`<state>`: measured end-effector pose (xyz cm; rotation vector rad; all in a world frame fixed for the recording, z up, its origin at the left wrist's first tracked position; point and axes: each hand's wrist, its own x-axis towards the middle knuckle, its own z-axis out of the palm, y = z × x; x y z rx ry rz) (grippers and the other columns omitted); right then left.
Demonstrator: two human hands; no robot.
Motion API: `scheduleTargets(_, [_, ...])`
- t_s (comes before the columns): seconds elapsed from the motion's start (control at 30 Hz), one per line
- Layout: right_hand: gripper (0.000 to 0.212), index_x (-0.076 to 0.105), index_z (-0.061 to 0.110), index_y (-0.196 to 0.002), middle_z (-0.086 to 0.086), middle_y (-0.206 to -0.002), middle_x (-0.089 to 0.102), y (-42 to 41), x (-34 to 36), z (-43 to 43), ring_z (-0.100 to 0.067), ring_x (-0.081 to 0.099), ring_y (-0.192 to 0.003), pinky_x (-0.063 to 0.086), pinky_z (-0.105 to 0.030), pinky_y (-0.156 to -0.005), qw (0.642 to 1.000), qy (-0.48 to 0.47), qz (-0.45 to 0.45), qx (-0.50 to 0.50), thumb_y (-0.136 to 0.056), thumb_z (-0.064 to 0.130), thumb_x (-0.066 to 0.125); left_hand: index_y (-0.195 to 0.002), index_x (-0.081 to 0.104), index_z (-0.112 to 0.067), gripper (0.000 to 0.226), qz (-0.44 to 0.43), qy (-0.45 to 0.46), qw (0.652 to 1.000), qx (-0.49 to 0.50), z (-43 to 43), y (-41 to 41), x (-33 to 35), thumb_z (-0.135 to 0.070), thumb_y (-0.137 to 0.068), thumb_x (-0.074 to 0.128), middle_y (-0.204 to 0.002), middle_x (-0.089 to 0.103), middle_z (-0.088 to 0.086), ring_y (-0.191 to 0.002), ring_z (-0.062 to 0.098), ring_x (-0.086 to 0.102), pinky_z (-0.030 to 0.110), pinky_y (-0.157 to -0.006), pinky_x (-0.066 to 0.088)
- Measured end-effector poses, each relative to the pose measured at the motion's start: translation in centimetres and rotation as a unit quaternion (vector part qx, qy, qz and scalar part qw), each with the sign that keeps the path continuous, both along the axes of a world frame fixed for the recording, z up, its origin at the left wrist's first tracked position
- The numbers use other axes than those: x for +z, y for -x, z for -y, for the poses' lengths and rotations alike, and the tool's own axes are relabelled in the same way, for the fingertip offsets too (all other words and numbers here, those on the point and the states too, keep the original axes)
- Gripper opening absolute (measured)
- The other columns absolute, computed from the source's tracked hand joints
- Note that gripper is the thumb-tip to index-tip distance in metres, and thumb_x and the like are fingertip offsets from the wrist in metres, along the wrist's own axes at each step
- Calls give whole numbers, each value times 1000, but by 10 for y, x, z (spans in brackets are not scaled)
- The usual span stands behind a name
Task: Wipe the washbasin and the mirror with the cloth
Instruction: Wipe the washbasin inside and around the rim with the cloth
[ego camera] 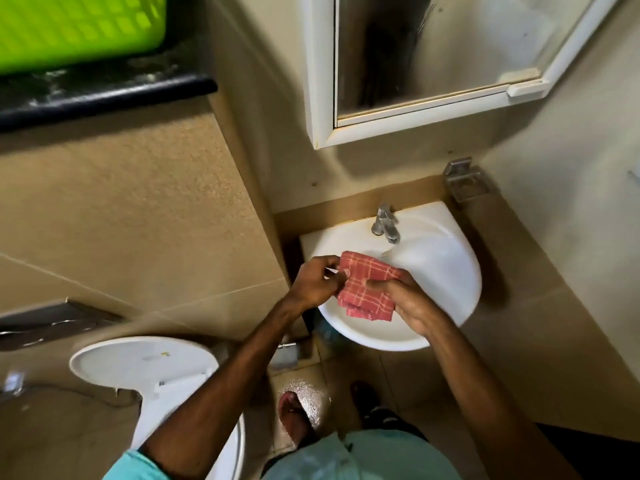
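Note:
A red checked cloth point(367, 285), folded, hangs over the white washbasin point(440, 268), held between both hands. My left hand point(317, 282) pinches its upper left corner. My right hand point(412, 303) grips its right side, thumb on top. A steel tap point(386, 225) stands at the back of the basin. Above it on the wall is the white-framed mirror point(450, 43), its glass streaked and dull.
A white toilet with its lid raised point(138, 365) stands at lower left. A green basket point(76, 26) sits on a dark ledge at upper left. A metal soap holder point(465, 180) sticks out of the wall right of the tap. My feet are on the tiled floor below.

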<state>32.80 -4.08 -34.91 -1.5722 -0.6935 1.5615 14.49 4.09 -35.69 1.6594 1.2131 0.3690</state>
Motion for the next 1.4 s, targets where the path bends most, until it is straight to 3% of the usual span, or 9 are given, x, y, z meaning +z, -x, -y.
scheduleTargets(0.17, [21,65,14,-118,-14,-109,76,-16,-58,-24,-32,75,-98,61,-48,-87,996,66,-10,-54,-100,4,60,-127,63,-8,37,-182,-77,978,62,-17,-18,-66,-29,-96,58,-129,64,8,-118,25,61,30,-102,47])
scheduleTargets(0.3, [16,62,25,-106,2,-93,71,-26,-99,-61,-5,69,-66,58,-21,-55,997,5,72,27,-103,10,56,-142,44,-2,54,-293,-75,952,51,-34,-29,-114,-28,-95,54,-146,45,17,-136,34,43,38,-115,36])
scheduleTargets(0.37, [22,63,28,-100,11,-96,69,-23,-111,-93,1,67,-74,56,-15,-68,979,-110,166,37,-100,8,55,-151,30,-2,61,-331,-60,941,44,-41,-32,-131,-25,-98,50,-157,27,22,-144,39,29,41,-119,28])
scheduleTargets(0.47, [61,59,20,-141,6,-145,60,-23,-144,-143,-12,56,-136,45,-35,-117,886,-303,351,22,-91,-14,46,-155,23,-4,64,-376,-72,923,33,-52,-33,-161,-14,-97,47,-163,16,18,-149,36,19,40,-119,27])
scheduleTargets(0.63, [73,44,24,-154,-9,-165,36,-31,-225,-175,-33,26,-156,22,-50,-128,773,-274,553,148,-86,2,57,-149,36,-3,61,-380,-146,912,54,-53,-32,-188,3,-89,44,-161,27,12,-145,29,28,38,-106,46])
scheduleTargets(0.83, [83,38,20,-157,-14,-164,36,-23,-270,-178,-38,26,-155,26,-53,-125,718,-248,631,159,-94,73,49,-144,45,-2,53,-370,-197,907,34,-60,-25,-191,3,-91,40,-154,40,16,-146,27,33,34,-106,46])
scheduleTargets(1.03, [53,48,25,-152,-8,-163,39,14,-281,-185,-32,22,-157,23,-51,-125,672,-302,660,149,-107,42,27,-136,50,-18,41,-289,-114,945,104,-63,-10,-177,-11,-97,44,-127,58,8,-120,30,57,36,-100,44])
scheduleTargets(1.23, [55,25,15,-157,-12,-161,40,85,-273,-159,-31,34,-152,25,-53,-124,745,-481,440,141,-109,42,30,-159,18,-23,75,-178,-125,949,226,-61,-11,-157,-9,-93,51,-149,49,5,-135,24,49,32,-111,38])
scheduleTargets(1.4, [64,31,22,-160,-4,-169,27,37,-273,-174,-25,18,-159,21,-50,-128,674,-441,550,222,-98,32,47,-156,27,-14,66,-189,-127,960,162,-67,-14,-165,-9,-95,52,-150,46,7,-137,25,45,26,-110,31])
